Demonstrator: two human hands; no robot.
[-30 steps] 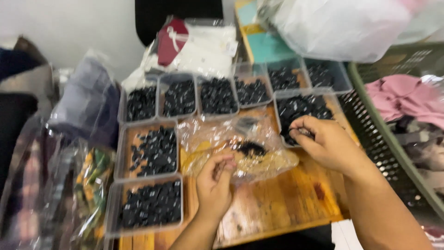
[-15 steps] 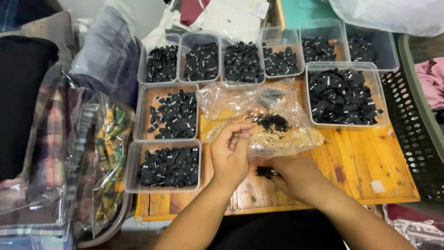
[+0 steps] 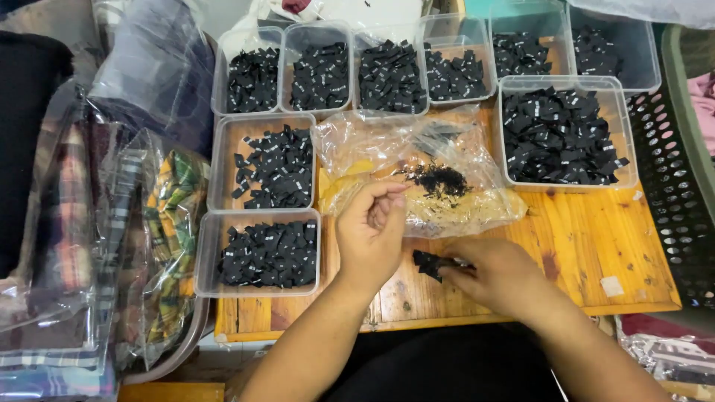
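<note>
A: What has the right hand [image 3: 500, 277] got?

B: Its grip is closed on a small bunch of black fabric labels [image 3: 430, 263], pinched at the fingertips just above the wooden desk [image 3: 596, 246], near its front edge.

A: And the left hand [image 3: 370, 232]?

B: Fingers curled loosely inward, thumb up. I cannot tell whether anything is inside that grip. It sits just beside the right hand, touching the near edge of a crumpled clear plastic bag [image 3: 417, 167].

A: What lies in the bag?

B: A little heap of black scraps [image 3: 441, 179] over something tan.

A: Around them?

B: Clear plastic tubs full of black labels: one just left of the left hand [image 3: 261, 253], another behind it [image 3: 264, 160], a large one at right [image 3: 566, 134], and a row along the back [image 3: 387, 71]. Bagged plaid cloth [image 3: 167, 223] lies off the desk's left side, a black perforated basket [image 3: 681, 186] at the right
</note>
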